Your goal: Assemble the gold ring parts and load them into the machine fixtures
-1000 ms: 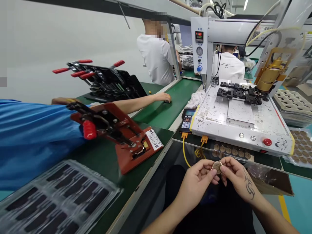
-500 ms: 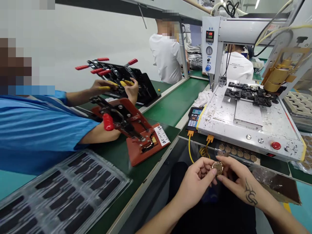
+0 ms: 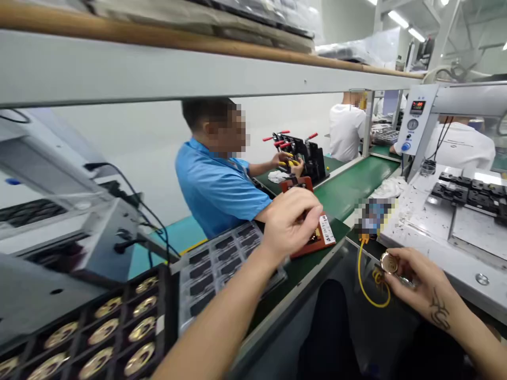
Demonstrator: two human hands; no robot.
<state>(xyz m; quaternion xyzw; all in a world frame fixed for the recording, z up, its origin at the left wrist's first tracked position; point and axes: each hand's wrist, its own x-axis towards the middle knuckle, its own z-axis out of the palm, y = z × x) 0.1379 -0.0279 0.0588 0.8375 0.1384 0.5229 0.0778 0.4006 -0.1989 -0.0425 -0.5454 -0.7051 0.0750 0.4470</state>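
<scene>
My right hand (image 3: 420,282) pinches a small round gold watch case (image 3: 388,262) between thumb and fingers, its flat face with faint markings turned up. A shiny metal piece (image 3: 407,283) shows under the same fingers; its kind is unclear. My left hand (image 3: 291,224) is raised, its back toward me, fingers curled and thumb against them. Whatever it may hold is hidden. Behind it, partly covered, stands a red-brown clamp fixture (image 3: 328,232) with a white label. Below my left hand and wrist lies a clear plastic tray (image 3: 184,287) with dark inserts.
At the lower left is a black compartment tray (image 3: 160,324) with several gold round parts. A co-worker in blue (image 3: 222,184) handles yellow-grip pliers by black toggle clamps (image 3: 304,153). A white machine (image 3: 420,232) stands at right, with a yellow cable (image 3: 360,274) hanging down. A shelf beam (image 3: 198,79) crosses overhead.
My left hand has left the watch case and moved up and left, in front of the red-brown fixture. My right hand keeps the case. The view has swung left, showing the gold parts' tray.
</scene>
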